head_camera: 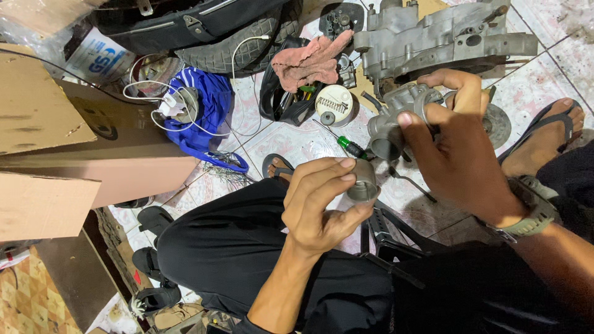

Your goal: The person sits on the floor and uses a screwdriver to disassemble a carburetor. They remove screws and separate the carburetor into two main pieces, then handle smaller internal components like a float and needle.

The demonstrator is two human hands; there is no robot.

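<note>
Above the tiled floor (pixel 291 139), my left hand (pixel 318 204) pinches a metal sleeve (pixel 363 181). My right hand (pixel 461 148) grips a grey carburettor (pixel 396 117) just beside it.

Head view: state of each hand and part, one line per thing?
left hand: closed around the metal sleeve
metal sleeve: held off the floor, open end showing
right hand: gripping the carburetor body
carburetor body: held up, round bore open
screwdriver: lying on the tile floor
pink rag: crumpled on the black bag
engine case: resting on the floor
</note>
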